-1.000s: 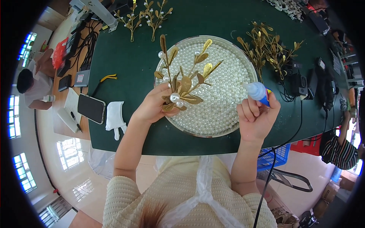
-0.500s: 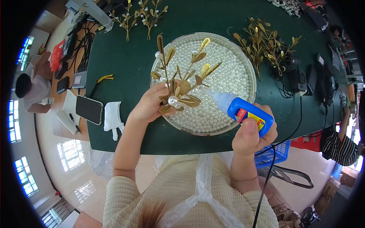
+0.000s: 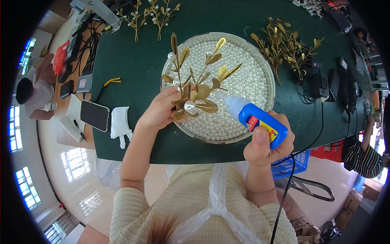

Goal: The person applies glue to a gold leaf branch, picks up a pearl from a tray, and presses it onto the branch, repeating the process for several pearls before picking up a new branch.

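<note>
My left hand (image 3: pixel 161 108) is closed on a gold metal leaf branch (image 3: pixel 200 92) with several white pearls on it, held up over a round tray (image 3: pixel 268 94) full of loose white pearl beads (image 3: pixel 227 53). In my right hand (image 3: pixel 266 146) is a blue glue bottle (image 3: pixel 265 124) with a pale nozzle. The bottle is tilted, its tip pointing left toward the branch's right-hand leaves. Tip and leaf look very close; whether they touch I cannot tell. Part of the branch's stem is hidden by my left fingers.
Two pearled branches (image 3: pixel 159 20) lie at the far left of the green table (image 3: pixel 134 77), several gold branches (image 3: pixel 286 44) at the far right. A phone (image 3: pixel 94 115), white cloth (image 3: pixel 120 124) and yellow-handled tool (image 3: pixel 111 81) lie left. Black adapters (image 3: pixel 320 86) and a cable stand right.
The glue bottle has moved slightly left and up, closer to the branch. My left hand has shifted the branch a little to the right.
</note>
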### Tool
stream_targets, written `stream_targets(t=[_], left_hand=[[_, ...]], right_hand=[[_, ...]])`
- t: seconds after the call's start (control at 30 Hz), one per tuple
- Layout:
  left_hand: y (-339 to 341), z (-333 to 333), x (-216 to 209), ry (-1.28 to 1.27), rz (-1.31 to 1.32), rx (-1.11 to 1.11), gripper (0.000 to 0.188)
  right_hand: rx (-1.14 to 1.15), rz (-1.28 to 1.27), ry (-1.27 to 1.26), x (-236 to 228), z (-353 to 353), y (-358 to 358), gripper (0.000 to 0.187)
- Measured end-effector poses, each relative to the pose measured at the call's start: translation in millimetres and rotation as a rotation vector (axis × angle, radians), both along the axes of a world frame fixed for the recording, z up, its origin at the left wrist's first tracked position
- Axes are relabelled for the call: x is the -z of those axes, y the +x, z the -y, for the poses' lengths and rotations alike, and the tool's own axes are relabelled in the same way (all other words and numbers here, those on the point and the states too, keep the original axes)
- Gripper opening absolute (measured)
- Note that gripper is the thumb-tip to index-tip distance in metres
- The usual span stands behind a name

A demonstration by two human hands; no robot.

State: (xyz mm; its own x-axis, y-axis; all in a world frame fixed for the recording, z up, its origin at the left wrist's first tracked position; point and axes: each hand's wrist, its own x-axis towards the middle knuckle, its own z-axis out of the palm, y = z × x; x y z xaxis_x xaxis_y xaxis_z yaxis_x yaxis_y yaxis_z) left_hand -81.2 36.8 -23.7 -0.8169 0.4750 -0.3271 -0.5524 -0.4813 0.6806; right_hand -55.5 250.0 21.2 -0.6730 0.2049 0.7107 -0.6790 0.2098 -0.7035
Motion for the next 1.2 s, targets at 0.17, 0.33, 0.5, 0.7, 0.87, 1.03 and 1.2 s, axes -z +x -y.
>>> stream_targets(t=[0.17, 0.33, 0.5, 0.7, 0.87, 1.03, 1.2], left_hand=[[0.2, -2.1, -0.9, -0.009, -0.045, -0.003, 0.03], [-0.3, 0.3, 2.1, 0.003, -0.079, 0.022, 0.03], [-0.6, -0.9, 1.6, -0.03, -0.018, 0.001, 0.03], [0.5, -0.3, 0.0, -0.046, -0.036, -0.001, 0.03], [-0.5, 0.6, 1.6, -0.005, -0.04, 0.007, 0.03], [1.3, -4.9, -6.7, -0.178, -0.005, -0.053, 0.031], [0.4, -1.7, -1.8, -0.092, -0.078, 0.011, 0.032]], right_hand=[[-0.021, 0.0, 0.097, -0.3, -4.2, 0.4, 0.02], [-0.006, -0.017, 0.027, -3.3, -0.7, 2.0, 0.02], [-0.001, 0.017, 0.132, -5.5, -3.6, 3.5, 0.02], [0.009, -0.011, 0.144, -5.7, -2.0, 2.8, 0.022], [0.003, -0.018, 0.15, -5.4, -4.5, 2.3, 0.022], [0.01, -0.067, 0.13, -2.4, -2.9, 0.0, 0.022], [-0.031, -0.022, 0.099, -4.7, -7.1, 2.6, 0.022]])
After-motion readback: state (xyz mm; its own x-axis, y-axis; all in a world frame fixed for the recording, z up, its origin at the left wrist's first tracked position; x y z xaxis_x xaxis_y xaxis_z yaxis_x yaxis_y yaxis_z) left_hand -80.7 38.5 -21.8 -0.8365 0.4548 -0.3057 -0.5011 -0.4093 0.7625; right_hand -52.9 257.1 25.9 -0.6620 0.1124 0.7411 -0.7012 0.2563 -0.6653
